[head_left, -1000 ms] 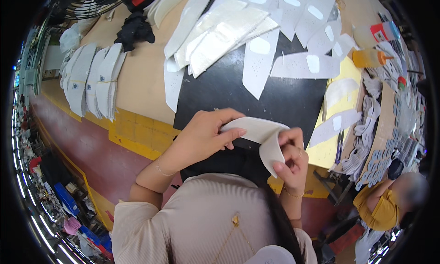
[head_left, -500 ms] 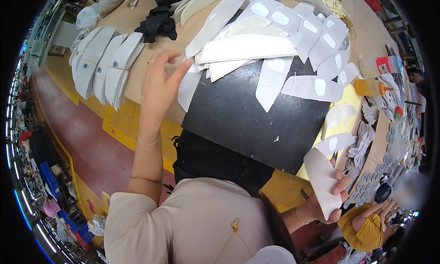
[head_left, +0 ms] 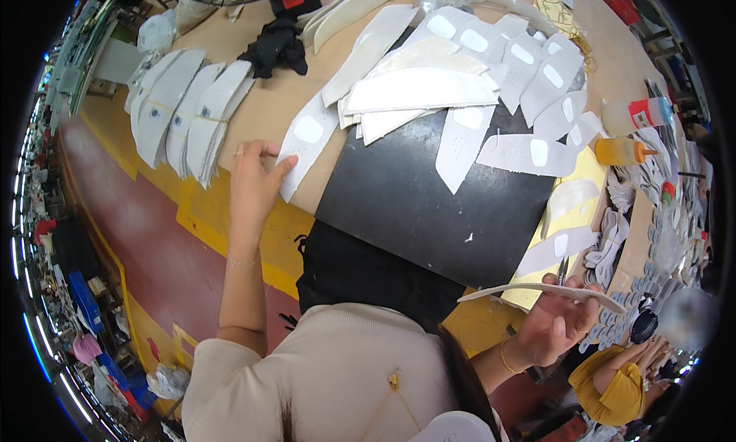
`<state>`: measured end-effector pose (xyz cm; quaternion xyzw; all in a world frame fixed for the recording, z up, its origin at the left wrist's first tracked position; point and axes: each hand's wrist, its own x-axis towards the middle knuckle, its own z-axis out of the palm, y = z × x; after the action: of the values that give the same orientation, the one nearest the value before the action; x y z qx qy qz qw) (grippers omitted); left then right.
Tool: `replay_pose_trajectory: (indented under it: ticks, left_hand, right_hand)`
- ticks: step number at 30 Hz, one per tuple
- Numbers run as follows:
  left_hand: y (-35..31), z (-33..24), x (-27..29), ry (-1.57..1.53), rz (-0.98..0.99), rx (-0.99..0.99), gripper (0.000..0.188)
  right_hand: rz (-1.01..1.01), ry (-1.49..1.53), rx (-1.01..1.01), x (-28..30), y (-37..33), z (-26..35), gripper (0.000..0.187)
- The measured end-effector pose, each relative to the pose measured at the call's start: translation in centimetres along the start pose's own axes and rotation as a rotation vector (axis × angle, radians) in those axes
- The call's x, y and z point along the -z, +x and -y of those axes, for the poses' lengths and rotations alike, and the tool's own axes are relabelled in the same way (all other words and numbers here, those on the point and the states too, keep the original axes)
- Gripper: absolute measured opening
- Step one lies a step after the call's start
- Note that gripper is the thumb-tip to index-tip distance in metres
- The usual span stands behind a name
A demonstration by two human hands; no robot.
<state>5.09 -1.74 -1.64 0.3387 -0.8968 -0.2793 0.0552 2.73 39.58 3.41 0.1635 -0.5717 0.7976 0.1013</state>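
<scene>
Between thumb and fingers, my left hand [head_left: 257, 174] pinches the lower end of a pale grey fabric piece [head_left: 303, 154] bearing a white oval patch, at the table's near edge. At the lower right, my right hand [head_left: 550, 331] grips a curved pale piece [head_left: 502, 289], seen almost edge-on. A slim pointed metal tool [head_left: 563, 272] sticks up by those fingers; its kind is hidden. A stack of white curved pieces [head_left: 422, 93] lies at the top of a black board [head_left: 429, 204]. Several grey patched pieces [head_left: 529, 152] fan out to its right.
Tied bundles of pale pieces [head_left: 207, 124] and a black cloth [head_left: 276, 47] lie at the left. On the right are a yellow-orange bottle [head_left: 619, 151], a clear bottle [head_left: 632, 114] and a cardboard box [head_left: 630, 246] of strips. A person in yellow [head_left: 613, 381] sits beyond.
My left hand has come down and taken hold of a patched grey piece, which has shifted left, showing its patch. In my right hand, the curved piece has turned from face-on to edge-on.
</scene>
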Motion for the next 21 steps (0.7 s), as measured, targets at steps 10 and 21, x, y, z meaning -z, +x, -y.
replay_pose_trajectory:
  ticks: [10, 21]
  left_hand:
    - [-2.8, -5.6, 6.4, -0.661, -0.111, -0.015, 0.024]
    - [-6.8, -15.0, 4.0, -1.028, 0.792, -0.448, 0.03]
  right_hand:
    - [-0.05, 0.097, -0.055, 1.3, -1.2, -1.3, 0.059]
    - [-0.381, -0.118, -0.195, 2.9, -1.8, 0.2, 0.05]
